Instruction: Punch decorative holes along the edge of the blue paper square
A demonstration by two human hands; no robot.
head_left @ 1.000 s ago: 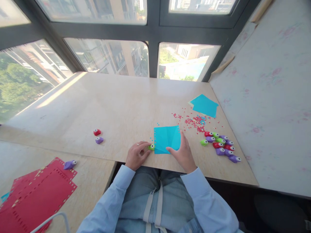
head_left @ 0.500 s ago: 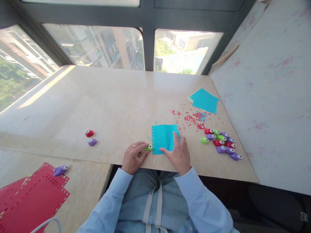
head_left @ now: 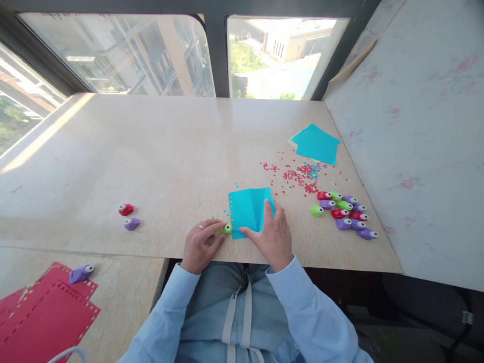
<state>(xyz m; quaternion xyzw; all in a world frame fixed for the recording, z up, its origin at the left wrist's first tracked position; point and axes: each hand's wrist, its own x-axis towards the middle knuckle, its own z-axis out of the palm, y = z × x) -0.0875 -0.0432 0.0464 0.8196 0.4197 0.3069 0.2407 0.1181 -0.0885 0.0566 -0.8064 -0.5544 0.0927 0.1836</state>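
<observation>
My left hand point(head_left: 202, 244) is closed around a small green craft punch point(head_left: 227, 228), whose white top with a dark star faces up. The punch sits at the lower left edge of a creased blue paper sheet point(head_left: 242, 209), which has a row of small punched holes down its left side. My right hand point(head_left: 272, 232) holds the sheet by its right part, thumb on the near edge and fingers on the right side. A few tiny blue paper bits point(head_left: 225, 212) lie just left of the sheet.
At right stand several coloured craft punches point(head_left: 342, 213) in a cluster. Red confetti point(head_left: 302, 175) is scattered behind them, near more blue paper point(head_left: 317, 143). A red punch point(head_left: 126, 209) and a purple punch point(head_left: 131, 224) sit at left; punched red sheets point(head_left: 56, 317) lie at lower left.
The camera view has tilted slightly, shifting the scene a little left. Both hands keep their grip, and the punch and blue sheet stay together.
</observation>
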